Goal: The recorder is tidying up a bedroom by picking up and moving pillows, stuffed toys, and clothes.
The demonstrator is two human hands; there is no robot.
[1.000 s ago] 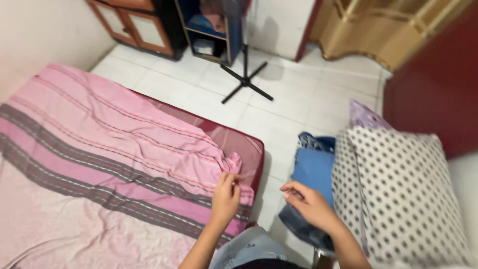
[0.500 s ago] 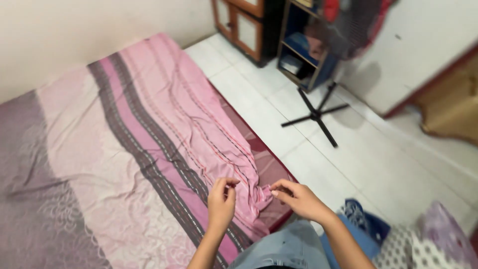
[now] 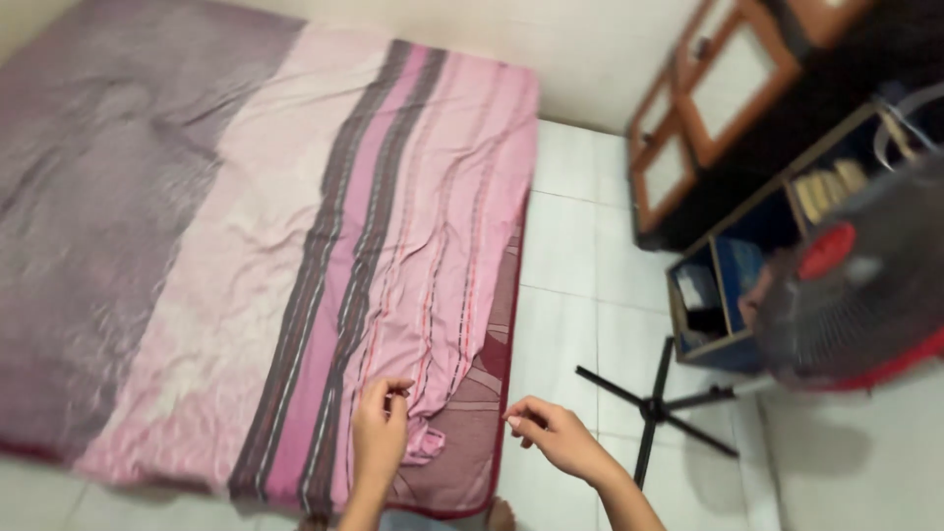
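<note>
While one striped pink-and-grey bedsheet [image 3: 295,226] lies spread, creased, across a dark red mattress [image 3: 472,433] on the white tiled floor [image 3: 565,246], its near right corner sits bunched short of the mattress edge, leaving a bare patch of maroon cover. One wooden cabinet [image 3: 708,108] with two pale panelled doors stands against the far wall, placed beside one blue open shelf unit [image 3: 728,285] holding small items too blurred to name. One standing fan [image 3: 846,285] (red hub, dark grille) rises on a black cross-shaped base at the right, close to the camera, probably aimed toward the bed. Two hands work at the loose corner: the left hand [image 3: 379,433] is over the sheet's edge with fingers curled together in a pinch, apparently gripping the cloth, which would account for the bunched fold there. The right hand [image 3: 551,433] hovers just off the mattress side, above the floor, fingers loosely curled and holding nothing.
</note>
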